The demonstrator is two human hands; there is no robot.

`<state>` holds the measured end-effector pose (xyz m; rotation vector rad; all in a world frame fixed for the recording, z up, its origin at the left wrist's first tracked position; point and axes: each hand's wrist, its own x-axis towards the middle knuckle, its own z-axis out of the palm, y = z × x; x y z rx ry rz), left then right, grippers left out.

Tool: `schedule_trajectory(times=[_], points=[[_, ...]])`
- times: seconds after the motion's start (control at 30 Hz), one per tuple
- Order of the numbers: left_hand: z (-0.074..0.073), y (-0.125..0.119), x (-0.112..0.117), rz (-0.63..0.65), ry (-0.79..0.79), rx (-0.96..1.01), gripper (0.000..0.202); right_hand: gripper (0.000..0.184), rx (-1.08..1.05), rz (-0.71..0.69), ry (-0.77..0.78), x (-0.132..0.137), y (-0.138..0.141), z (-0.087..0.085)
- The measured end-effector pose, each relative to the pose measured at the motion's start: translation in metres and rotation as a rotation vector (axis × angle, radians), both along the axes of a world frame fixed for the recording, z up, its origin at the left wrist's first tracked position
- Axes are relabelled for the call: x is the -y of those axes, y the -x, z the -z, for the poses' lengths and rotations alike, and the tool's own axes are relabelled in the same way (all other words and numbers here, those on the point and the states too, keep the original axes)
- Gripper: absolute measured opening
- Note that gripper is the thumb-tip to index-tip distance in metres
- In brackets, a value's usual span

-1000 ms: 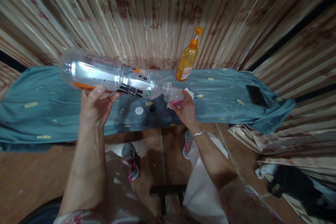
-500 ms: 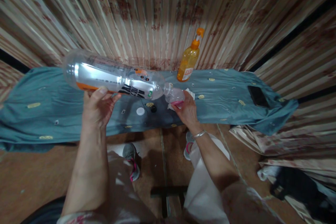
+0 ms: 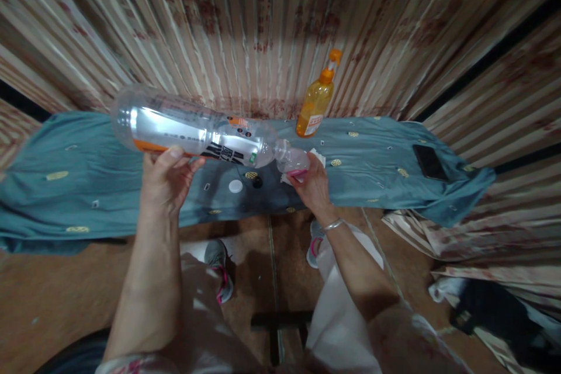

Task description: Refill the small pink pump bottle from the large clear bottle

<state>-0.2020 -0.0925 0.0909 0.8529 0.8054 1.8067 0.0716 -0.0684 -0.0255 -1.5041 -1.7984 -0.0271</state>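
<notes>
My left hand [image 3: 169, 178] grips a large clear plastic bottle [image 3: 193, 131] from below. The bottle has a silver and orange label and lies nearly level, its neck pointing right. At its mouth, my right hand [image 3: 314, 181] holds a small clear container [image 3: 291, 160] with a pink part low on its side. The bottle's neck meets the container's opening; whether it reaches inside I cannot tell. Under the right hand lies a white tissue [image 3: 319, 156], partly hidden. A white cap [image 3: 235, 186] and a black cap [image 3: 257, 182] rest on the cloth below the bottle.
An orange pump bottle [image 3: 315, 105] stands at the back of the narrow table with a blue-green cloth [image 3: 368, 155]. Toward the right end lies a black phone [image 3: 429, 162]. A pleated curtain [image 3: 245, 29] hangs close behind. Dark bars cross both sides.
The large bottle and my left hand have shifted slightly to the right. My right hand and the small container stay almost where they were.
</notes>
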Motion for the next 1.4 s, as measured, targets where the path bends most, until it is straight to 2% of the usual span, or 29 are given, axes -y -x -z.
schedule_trajectory(times=[0.27, 1.23, 1.4], points=[[0.0007, -0.0004, -0.0003, 0.026, -0.009, -0.009, 0.033, 0.082, 0.009, 0.004, -0.006, -0.0003, -0.0007, 0.0002], [-0.0016, -0.0026, -0.0006, -0.011, 0.009, 0.03, 0.043, 0.07, 0.025, 0.006, 0.013, 0.0009, -0.0024, -0.0033], [-0.0022, -0.0035, 0.0012, 0.0, 0.017, 0.03, 0.037, 0.068, 0.022, 0.003, 0.02, 0.0012, -0.0036, -0.0055]])
